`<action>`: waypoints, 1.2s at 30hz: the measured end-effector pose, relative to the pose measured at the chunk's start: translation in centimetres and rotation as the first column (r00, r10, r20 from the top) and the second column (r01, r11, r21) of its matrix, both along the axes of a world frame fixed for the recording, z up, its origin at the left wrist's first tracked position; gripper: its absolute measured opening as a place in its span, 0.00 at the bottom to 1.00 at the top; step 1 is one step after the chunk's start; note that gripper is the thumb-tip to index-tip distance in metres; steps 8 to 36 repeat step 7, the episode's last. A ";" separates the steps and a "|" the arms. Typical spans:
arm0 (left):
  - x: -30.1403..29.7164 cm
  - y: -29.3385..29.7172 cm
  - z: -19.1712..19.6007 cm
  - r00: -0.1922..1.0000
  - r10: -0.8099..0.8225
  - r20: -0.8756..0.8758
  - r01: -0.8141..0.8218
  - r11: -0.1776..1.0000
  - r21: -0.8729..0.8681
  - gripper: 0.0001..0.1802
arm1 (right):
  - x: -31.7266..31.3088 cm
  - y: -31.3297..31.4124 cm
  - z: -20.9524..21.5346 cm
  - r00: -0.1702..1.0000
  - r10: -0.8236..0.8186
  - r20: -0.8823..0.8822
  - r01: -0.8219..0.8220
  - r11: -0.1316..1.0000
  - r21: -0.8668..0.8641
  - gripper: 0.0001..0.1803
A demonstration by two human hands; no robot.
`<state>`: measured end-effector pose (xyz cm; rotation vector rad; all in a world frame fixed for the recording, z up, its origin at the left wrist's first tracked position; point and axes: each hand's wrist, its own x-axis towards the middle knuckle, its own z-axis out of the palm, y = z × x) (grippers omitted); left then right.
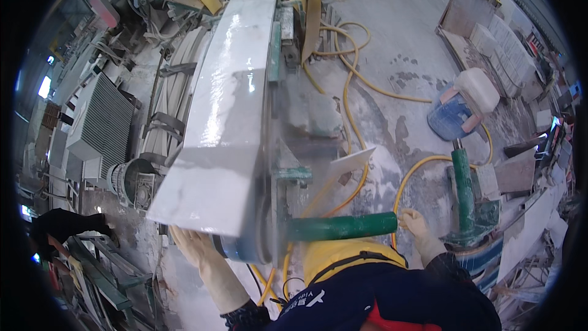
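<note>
A pale, angular stone slab (205,193) lies across the near end of a long, wet white surface (239,49). My left hand (193,248), in a cream rubber glove, grips the slab's near left edge, its fingertips partly hidden beneath it. Under the slab's near right corner shows a blue rounded drum (242,248). Beside this a green cylinder (343,227) juts rightward, just in front of my yellow apron (343,254). My right hand (416,227), gloved too, is at the cylinder's free end with its fingers curled; what they hold is hidden.
Yellow hoses (355,73) loop over the wet floor. A blue barrel-like container (453,113) and an upright green post (463,190) stand to the right. Stacked ribbed panels (101,122) are on the left. Another person (70,227) bends at the lower left.
</note>
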<state>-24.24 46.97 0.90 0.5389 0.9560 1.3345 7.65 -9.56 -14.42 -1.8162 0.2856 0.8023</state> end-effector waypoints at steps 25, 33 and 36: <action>2.4 1.7 0.0 0.833 -0.549 0.075 0.539 0.834 0.122 0.47 | 1.5 1.4 -4.6 0.965 0.163 0.204 -0.173 0.985 0.028 0.21; 2.4 1.7 0.0 0.833 -0.549 0.075 0.539 0.834 0.122 0.47 | 1.5 1.4 -4.6 0.965 0.163 0.204 -0.173 0.985 0.028 0.21; 2.4 1.7 0.0 0.833 -0.549 0.075 0.539 0.834 0.122 0.47 | 1.5 1.4 -4.6 0.965 0.163 0.204 -0.173 0.985 0.028 0.21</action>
